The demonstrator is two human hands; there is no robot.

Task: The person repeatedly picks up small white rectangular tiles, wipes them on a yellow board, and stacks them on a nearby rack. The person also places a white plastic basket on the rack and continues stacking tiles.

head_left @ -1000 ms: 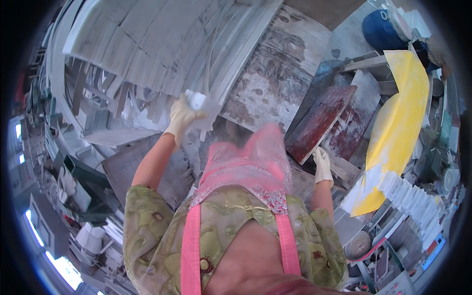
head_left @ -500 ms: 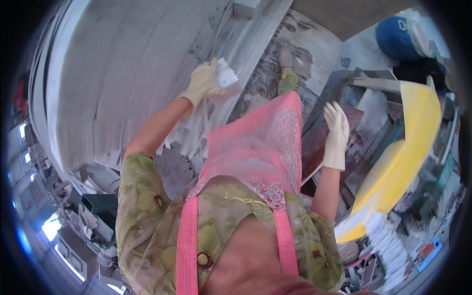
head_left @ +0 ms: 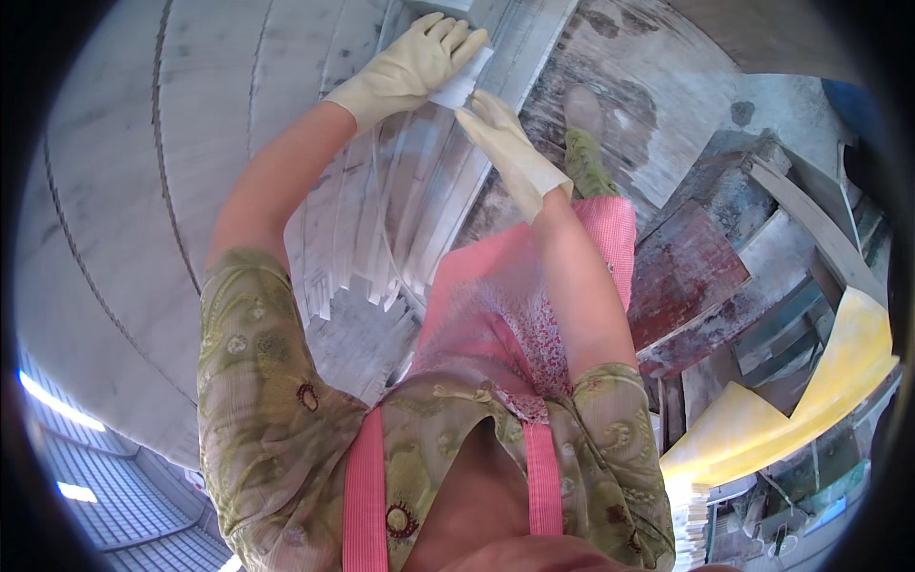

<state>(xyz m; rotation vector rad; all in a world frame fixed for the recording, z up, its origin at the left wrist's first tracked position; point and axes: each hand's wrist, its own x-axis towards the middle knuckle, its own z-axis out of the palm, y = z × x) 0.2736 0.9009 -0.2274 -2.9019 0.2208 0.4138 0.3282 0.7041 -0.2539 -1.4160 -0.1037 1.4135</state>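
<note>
A cream rubber glove covers my left hand (head_left: 419,65), whose fingers lie over the far side of a small white block (head_left: 464,80). The block seems held in it, though the thumb is hidden. My right hand (head_left: 507,143), gloved the same way, reaches in from the right. Its fingers are stretched out, with the tips at or close to the block's near corner; I cannot tell whether they touch. Beneath both hands runs a long pale ledge (head_left: 496,119) beside a row of thin whitish strips (head_left: 357,229).
Large grey-white slabs (head_left: 210,105) fill the left side. A stained board (head_left: 629,86) lies on the floor ahead, under my shoe (head_left: 583,110). To the right are a reddish dusty board (head_left: 681,272), scattered planks and a bent yellow sheet (head_left: 762,419). My pink apron (head_left: 486,286) hangs in front.
My left hand has moved forward and slightly right with the white block. From the right side, my right hand has swung in beside it. The whole view has turned and shifted left.
</note>
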